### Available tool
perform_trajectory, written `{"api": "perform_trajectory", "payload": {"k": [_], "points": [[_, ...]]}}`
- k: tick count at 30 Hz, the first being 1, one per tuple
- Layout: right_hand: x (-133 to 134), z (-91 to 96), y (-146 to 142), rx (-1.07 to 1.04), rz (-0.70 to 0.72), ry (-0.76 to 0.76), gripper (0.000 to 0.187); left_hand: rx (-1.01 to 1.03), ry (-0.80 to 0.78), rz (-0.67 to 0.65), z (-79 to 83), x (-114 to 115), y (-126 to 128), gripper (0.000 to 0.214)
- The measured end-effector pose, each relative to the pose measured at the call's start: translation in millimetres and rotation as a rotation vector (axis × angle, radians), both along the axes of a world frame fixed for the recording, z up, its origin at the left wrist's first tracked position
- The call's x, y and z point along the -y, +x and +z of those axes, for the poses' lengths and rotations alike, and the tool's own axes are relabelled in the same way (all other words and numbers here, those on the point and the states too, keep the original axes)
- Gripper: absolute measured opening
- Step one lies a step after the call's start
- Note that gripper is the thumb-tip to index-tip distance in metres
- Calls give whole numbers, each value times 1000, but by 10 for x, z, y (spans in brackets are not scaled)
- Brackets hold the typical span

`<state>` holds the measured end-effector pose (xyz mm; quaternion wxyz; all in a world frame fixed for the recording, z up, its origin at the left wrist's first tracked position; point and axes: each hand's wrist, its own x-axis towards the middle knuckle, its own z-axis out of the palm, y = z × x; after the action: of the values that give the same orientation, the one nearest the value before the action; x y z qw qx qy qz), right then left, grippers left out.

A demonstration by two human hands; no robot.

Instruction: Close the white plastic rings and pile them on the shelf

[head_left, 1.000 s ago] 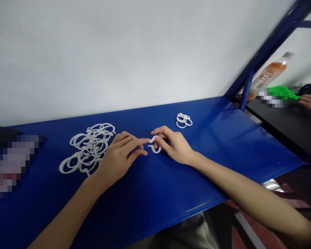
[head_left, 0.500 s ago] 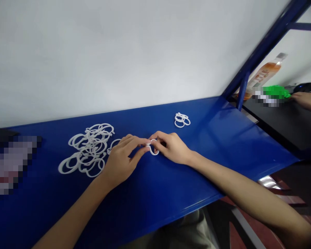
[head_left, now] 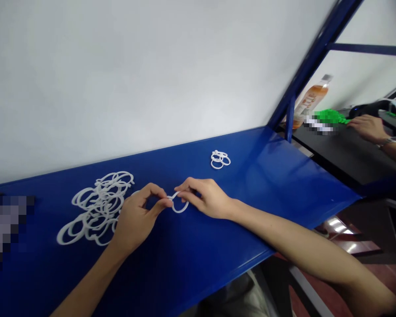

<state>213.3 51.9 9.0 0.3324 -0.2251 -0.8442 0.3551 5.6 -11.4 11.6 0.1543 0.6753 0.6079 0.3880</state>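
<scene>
In the head view, the left hand (head_left: 143,215) pinches the narrow ends of a white ring (head_left: 180,211), thumb and forefinger closed on them. The right hand (head_left: 206,198) grips the ring's opposite side between thumb and bent fingers. The ring sits between the two, over the blue surface (head_left: 191,259), probably held from both sides so the loop is steady while its ends are pressed. A loose pile (head_left: 100,202) lies beside the left hand, likely for easy reach; a smaller cluster (head_left: 217,168) lies beyond the right, perhaps set apart to avoid mixing
</scene>
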Motion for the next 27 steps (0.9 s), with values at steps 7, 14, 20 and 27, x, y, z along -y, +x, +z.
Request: {"api": "perform_trajectory", "payload": {"k": [7,14,20,27], "points": [[17,6,25,90,114,94,14,-155,199,-80,-38,10,24,28],[67,44,45,29,92,41,14,-244,452,-170,-75,36,72,22],[55,45,32,30,79,-52,12,-239,495,-168,-117,20,107,13],[43,14,68,51,193,67,17,-179,475,-224,-108,70,198,19]]}}
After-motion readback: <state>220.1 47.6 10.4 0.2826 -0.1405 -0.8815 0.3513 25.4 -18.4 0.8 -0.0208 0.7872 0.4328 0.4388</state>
